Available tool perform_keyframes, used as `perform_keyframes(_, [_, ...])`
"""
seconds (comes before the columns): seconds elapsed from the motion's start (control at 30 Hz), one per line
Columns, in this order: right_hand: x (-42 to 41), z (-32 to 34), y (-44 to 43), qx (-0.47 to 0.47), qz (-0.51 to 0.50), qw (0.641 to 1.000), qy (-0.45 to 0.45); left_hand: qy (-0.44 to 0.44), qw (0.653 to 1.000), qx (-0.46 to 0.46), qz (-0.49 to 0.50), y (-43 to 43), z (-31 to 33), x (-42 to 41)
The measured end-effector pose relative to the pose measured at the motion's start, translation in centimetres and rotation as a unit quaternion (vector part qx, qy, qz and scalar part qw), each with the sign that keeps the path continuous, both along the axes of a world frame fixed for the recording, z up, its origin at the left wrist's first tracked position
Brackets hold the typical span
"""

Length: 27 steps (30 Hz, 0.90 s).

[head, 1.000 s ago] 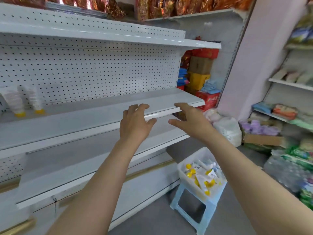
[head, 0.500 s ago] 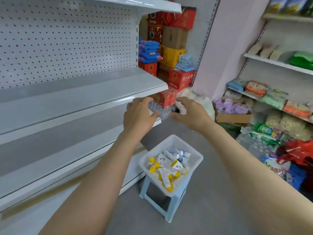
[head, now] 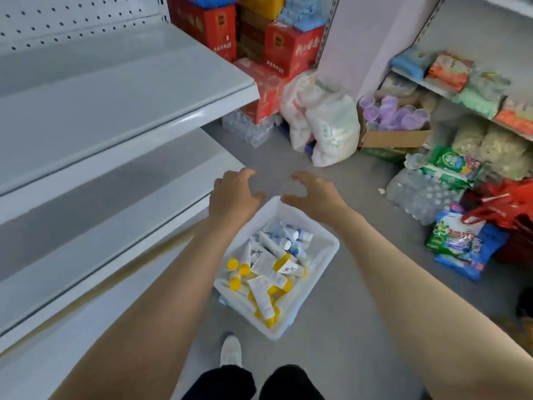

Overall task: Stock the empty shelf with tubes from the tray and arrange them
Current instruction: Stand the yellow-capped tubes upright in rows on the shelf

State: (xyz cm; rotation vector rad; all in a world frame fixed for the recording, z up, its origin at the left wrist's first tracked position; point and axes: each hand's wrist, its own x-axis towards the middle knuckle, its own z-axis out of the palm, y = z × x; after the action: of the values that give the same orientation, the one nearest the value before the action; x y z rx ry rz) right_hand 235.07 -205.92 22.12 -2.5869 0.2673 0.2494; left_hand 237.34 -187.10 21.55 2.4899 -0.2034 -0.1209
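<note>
The left hand [head: 233,194] and right hand [head: 314,194] hover above the far rim of the tray [head: 334,244], fingers [head: 245,175] spread, loosely curved, holding nothing. The tubes [head: 265,267] lie heaped inside the tray, nearer the person than the fingers, untouched.

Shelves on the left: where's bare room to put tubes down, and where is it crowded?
Both white boards show bare: the upper shelf, from pegboard to front lip, and the lower shelf beneath it. The grey floor between the tray and the bottled-water pack is open too. Crowded: the tray, heaped with tubes, and the right-hand floor, piled with bags.
</note>
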Motion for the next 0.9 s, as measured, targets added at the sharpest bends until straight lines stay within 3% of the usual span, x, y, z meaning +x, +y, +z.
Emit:
perform_keyframes(0.27, [3.3, -13.7, -2.1, 0.044, -0.017, 0.983, 0.176, 0.181, 0.982, 0.038, 0.029, -1.4, -13.1, 3.5])
perform_keyframes(0.5, [3.0, -24.5, -3.1, 0.121, -0.043, 0.941, 0.313, 0.317, 0.944, 0.028, 0.090, -2.9, -23.6, 1.2])
perform_keyframes(0.73, [4.6, -31.5, -4.1, 0.115, -0.057, 0.943, 0.305, 0.352, 0.924, 0.009, 0.151, -5.1, -29.8, 0.5])
perform_keyframes(0.9, [4.6, -34.7, -4.1, 0.114, -0.084, 0.949, 0.281, 0.378, 0.899, 0.139, 0.171, -6.5, -32.5, 0.9])
